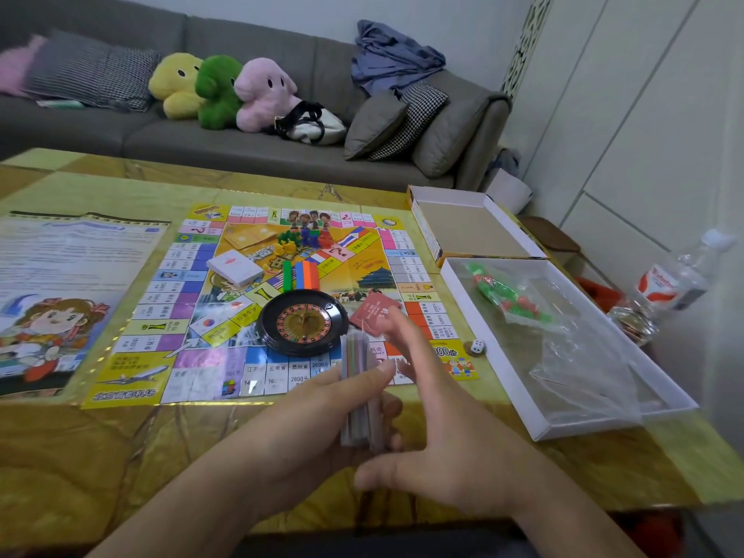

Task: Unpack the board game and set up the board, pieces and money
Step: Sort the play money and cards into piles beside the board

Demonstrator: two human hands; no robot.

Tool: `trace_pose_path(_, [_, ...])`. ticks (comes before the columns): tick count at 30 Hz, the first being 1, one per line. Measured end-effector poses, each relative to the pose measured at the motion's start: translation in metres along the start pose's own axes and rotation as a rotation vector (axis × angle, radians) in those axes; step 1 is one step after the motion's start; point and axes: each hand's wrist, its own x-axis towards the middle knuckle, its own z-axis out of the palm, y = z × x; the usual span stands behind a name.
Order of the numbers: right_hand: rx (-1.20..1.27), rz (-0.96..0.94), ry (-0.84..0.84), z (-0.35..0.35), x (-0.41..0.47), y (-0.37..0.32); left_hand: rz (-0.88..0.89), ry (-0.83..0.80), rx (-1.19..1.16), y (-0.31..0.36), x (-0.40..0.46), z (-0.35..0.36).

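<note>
Nearest the camera, the left hand (322, 400) grips a stack of play money (360, 392) on edge above the near rim of the desk (100, 457); the right hand (422, 428) hovers just right of it, fingers spread and relaxed, holding nothing. Beyond them the board (241, 300) lies unfolded mid-desk, carrying the roulette wheel (302, 322), a white card deck (235, 267), coloured bars (302, 274) and a red packet (374, 310). A white die (477, 346) sits right of the board. Board and pieces look placed; the money step seems in hand, so next comes sorting the notes by colour. Readable on the board: "2800", "1600", "2000".
</note>
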Motion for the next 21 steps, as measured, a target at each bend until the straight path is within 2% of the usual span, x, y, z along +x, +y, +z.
trace_pose_path(2, [0.005,0.054,-0.009,0.006,0.002,-0.005,-0.014,-0.023,0.005,0.000,-0.001,0.001])
trace_pose_path(6, [-0.044,-0.011,0.125,0.012,0.003,-0.003,-0.008,-0.046,0.009,-0.001,0.000,-0.001])
trace_pose_path(11, [0.046,-0.058,0.064,0.014,0.000,-0.007,-0.049,-0.079,0.045,-0.003,0.000,-0.004])
trace_pose_path(15, [-0.049,-0.086,0.137,0.011,0.002,-0.008,-0.054,-0.093,-0.007,-0.002,0.000,-0.005])
trace_pose_path(21, [-0.006,-0.098,0.100,0.011,0.002,-0.012,-0.059,-0.193,0.057,-0.003,0.002,-0.013])
